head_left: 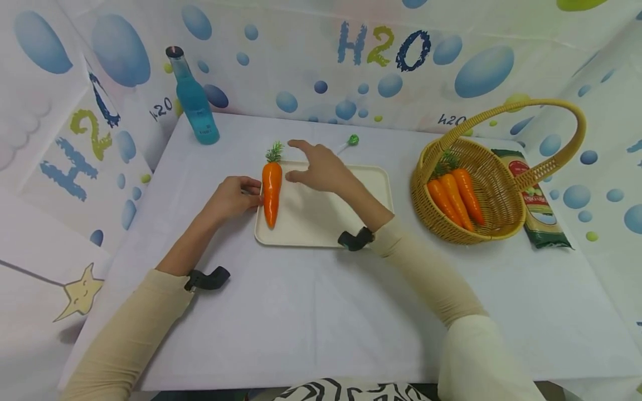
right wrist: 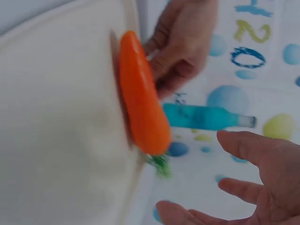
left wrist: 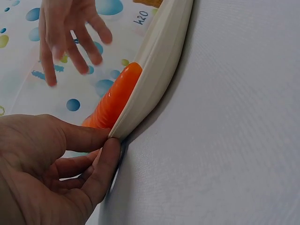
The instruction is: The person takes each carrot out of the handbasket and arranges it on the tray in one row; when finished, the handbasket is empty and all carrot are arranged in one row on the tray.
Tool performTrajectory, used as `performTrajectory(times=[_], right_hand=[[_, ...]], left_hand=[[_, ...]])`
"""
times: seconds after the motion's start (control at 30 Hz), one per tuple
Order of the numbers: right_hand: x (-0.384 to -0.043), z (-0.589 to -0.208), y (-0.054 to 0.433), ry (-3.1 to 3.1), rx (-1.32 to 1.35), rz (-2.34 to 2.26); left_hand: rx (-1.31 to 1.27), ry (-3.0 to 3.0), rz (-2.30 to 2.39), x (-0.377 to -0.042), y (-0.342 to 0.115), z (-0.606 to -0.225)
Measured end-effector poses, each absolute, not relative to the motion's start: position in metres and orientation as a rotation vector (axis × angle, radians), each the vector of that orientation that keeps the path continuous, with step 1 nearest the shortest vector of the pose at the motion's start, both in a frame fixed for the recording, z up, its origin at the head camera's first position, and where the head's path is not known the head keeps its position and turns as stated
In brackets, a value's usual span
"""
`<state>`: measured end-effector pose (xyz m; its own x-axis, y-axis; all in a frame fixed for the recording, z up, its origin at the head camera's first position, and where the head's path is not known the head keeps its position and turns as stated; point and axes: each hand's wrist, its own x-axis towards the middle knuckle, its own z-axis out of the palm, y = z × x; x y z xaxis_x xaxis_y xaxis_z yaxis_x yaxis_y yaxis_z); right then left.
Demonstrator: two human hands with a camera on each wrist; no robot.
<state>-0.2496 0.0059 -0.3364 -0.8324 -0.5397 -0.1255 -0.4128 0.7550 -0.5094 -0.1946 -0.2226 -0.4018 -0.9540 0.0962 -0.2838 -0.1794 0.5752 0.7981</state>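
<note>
An orange carrot (head_left: 271,192) with a green top lies along the left end of a cream rectangular tray (head_left: 316,225). My left hand (head_left: 232,197) is at the tray's left side; in the left wrist view its thumb and forefinger (left wrist: 108,157) pinch the rim, right beside the carrot. Above the tray, to the right of the carrot's top, my right hand (head_left: 323,167) holds nothing. Its fingers are spread in the right wrist view, apart from the carrot (right wrist: 143,98).
Several carrots (head_left: 451,195) lie in a wicker basket (head_left: 471,236) with a tall handle on the right. Beside it is a green and red packet (head_left: 544,217). A green lollipop (head_left: 353,140) lies behind the tray, and a blue bottle (head_left: 195,106) stands at the back left.
</note>
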Motion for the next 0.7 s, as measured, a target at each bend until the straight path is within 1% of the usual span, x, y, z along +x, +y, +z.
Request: performTrajectory(times=[0.27, 0.43, 0.57, 0.7], right_hand=[[-0.227, -0.275, 0.098, 2.648, -0.757, -0.715], [-0.213, -0.243, 0.163, 2.675, -0.655, -0.662], [-0.209, -0.227, 0.216, 2.680, -0.589, -0.585], [-0.213, -0.227, 0.266, 2.651, -0.587, -0.518]], left_hand=[[-0.064, 2.528, 1.313, -0.195, -0.223, -0.404], [-0.075, 2.557, 1.293, -0.196, -0.223, -0.406], [-0.067, 2.551, 1.295, -0.196, -0.223, -0.405], [-0.059, 2.548, 1.301, -0.197, -0.224, -0.406]])
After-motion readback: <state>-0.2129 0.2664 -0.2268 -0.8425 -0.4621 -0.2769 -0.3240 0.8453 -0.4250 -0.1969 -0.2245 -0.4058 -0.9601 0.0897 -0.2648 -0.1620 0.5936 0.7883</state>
